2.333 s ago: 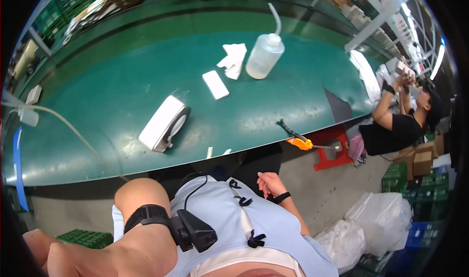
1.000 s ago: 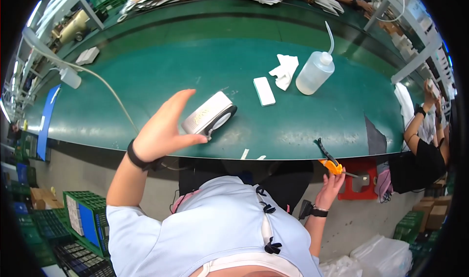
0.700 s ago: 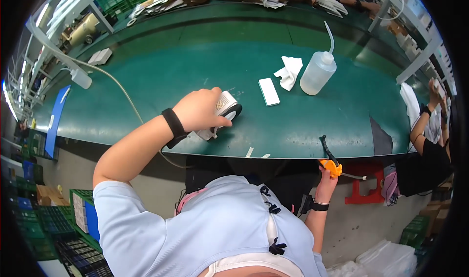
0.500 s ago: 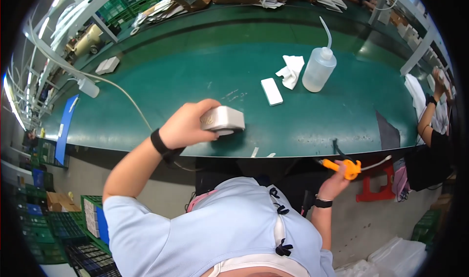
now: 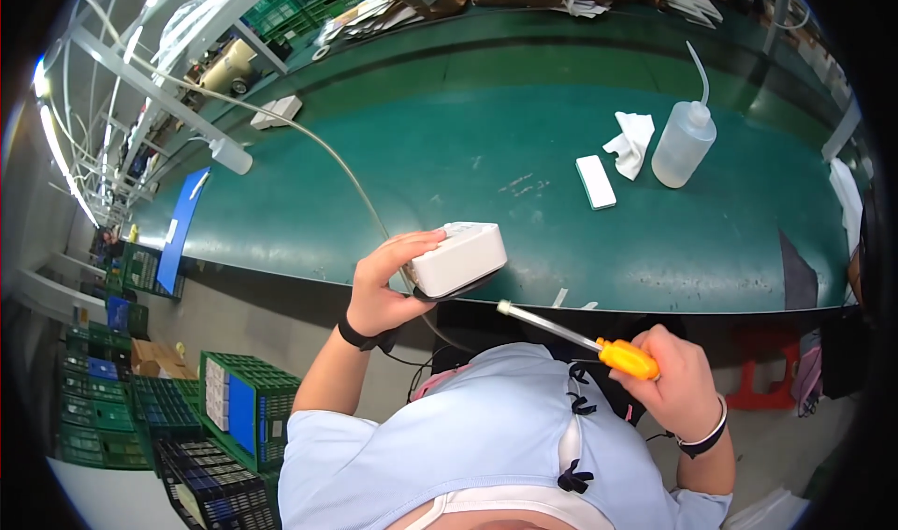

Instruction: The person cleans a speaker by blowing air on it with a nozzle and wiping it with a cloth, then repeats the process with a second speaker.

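Note:
Near the front edge of the green table (image 5: 421, 174), my left hand (image 5: 377, 289) is closed round a white, rounded box-shaped device (image 5: 463, 261) with a dark underside. The device is raised and tilted. My right hand (image 5: 675, 380) grips an orange air blow gun (image 5: 627, 359) in front of my body. Its long metal nozzle points up and left toward the device, with a gap between them. Part of the handle is hidden by my fingers.
On the table to the right are a wash bottle (image 5: 684, 151) with a bent spout, a crumpled white cloth (image 5: 632, 145) and a small white block (image 5: 596, 182). A pale hose (image 5: 337, 160) arches across the left side. Green crates (image 5: 248, 408) stand at lower left.
My right hand has brought the blow gun up and left, its nozzle now toward the device. My left hand has turned the device and drawn it closer to me. The view has shifted left.

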{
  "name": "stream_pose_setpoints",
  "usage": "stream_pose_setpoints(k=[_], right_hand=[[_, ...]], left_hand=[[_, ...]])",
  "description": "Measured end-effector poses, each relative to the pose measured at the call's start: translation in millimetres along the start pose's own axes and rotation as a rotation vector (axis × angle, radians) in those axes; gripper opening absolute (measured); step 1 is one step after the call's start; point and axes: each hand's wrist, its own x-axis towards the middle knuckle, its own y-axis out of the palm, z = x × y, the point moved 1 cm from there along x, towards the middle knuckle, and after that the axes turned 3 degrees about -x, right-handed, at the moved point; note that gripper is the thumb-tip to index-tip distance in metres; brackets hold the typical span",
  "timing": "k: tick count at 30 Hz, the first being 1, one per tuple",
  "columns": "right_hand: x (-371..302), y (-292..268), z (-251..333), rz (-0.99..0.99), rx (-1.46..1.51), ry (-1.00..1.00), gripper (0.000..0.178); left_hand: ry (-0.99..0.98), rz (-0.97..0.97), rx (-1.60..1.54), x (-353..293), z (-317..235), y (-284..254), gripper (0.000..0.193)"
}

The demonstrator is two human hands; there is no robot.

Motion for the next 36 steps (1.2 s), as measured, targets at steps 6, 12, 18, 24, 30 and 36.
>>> stream_pose_setpoints(k=[6,12,18,24,30,36], right_hand=[[20.1,3.2,8.9,-0.028,-0.102,0.091,0.033],[25.1,4.3,-2.1,0.062,-0.031,0.084,0.031],[-14.5,18.3,-52.2,-0.485,0.209,0.174,0.037],[-85.4,48.4,-137.4,-1.141,0.473,0.584,0.036],[-84.9,85.0,-188.2,-1.322,0.718,0.592,0.036],[-66.3,95.9,-158.6,-1.179,1.021,0.778,0.029]], left_hand=[[0.046,0.007,0.078,-2.5,10.8,-11.6,0.060],[-0.004,-0.043,-0.062,-12.4,27.0,-12.9,0.060],[-0.254,-0.187,-0.379,-33.9,27.5,-3.9,0.066],[-0.366,-0.293,-0.830,-42.8,37.0,18.9,0.082],[-0.452,-0.318,-1.090,-32.9,36.7,46.7,0.088],[-0.306,-0.159,-0.748,-30.0,26.3,45.0,0.081]])
